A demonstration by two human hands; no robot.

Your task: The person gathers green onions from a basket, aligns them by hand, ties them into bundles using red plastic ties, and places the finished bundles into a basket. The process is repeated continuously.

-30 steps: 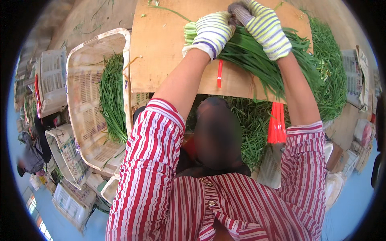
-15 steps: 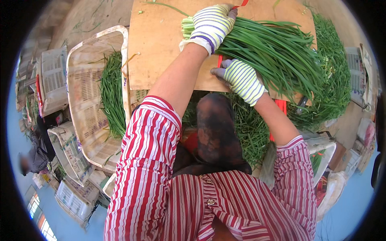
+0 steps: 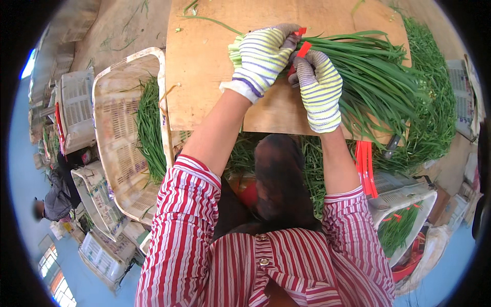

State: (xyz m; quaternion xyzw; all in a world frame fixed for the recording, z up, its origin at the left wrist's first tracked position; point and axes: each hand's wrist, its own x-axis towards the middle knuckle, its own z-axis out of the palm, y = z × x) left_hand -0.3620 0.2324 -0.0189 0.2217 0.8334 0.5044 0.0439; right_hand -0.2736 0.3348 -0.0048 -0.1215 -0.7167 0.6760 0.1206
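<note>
A bunch of long green chives lies across a wooden board, pale cut ends to the left and leaves fanning right. My left hand, in a striped glove, is closed around the bunch near the cut ends. A red tie strip passes around the bunch, its ends sticking up at the fingers. My right hand, gloved likewise, pinches the strip close beside the left fingers. The strip's underside is hidden by the chives and hands.
A white plastic crate holding chives stands left of the board. Loose greens are heaped at right. Several red strips hang at the board's front edge near a dark tool. Another crate sits lower right; a person is far left.
My right hand has risen from below the bunch to its top, bringing up the red strip's near end. My left hand still grips the bunch, now beside the right.
</note>
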